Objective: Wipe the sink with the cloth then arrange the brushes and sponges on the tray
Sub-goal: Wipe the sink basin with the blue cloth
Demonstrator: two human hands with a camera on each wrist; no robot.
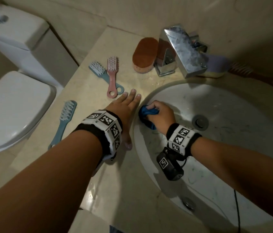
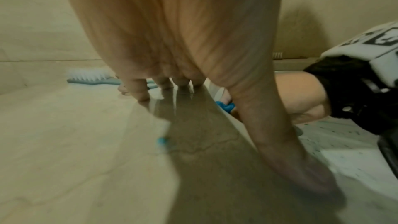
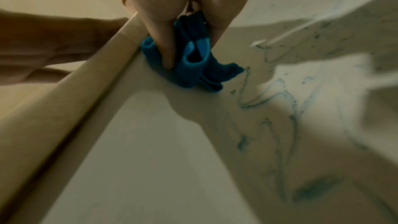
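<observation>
Two hands in view: right hand (image 1: 161, 115) fingers curled tight round the blue cloth (image 3: 191, 64), pressing it on the sink (image 1: 233, 148) wall just inside the left rim. Left hand (image 1: 124, 106) flat, fingers spread on the counter (image 1: 98, 165) beside the rim. Three brushes (image 1: 111, 73) and a sponge (image 1: 143, 55) lie on the counter.

1. Both forearms are bare, with no sleeves.
2. The left wrist carries a black fabric band (image 1: 98, 130) faced with white blocks printed with black square code marks.
3. The right wrist wears a matching black band (image 1: 183, 138) with the same white coded blocks.
4. A small black camera box (image 1: 169, 165) bearing one code mark hangs under the right wrist.
5. A thin black cable (image 1: 237, 211) trails beside the right forearm.
</observation>
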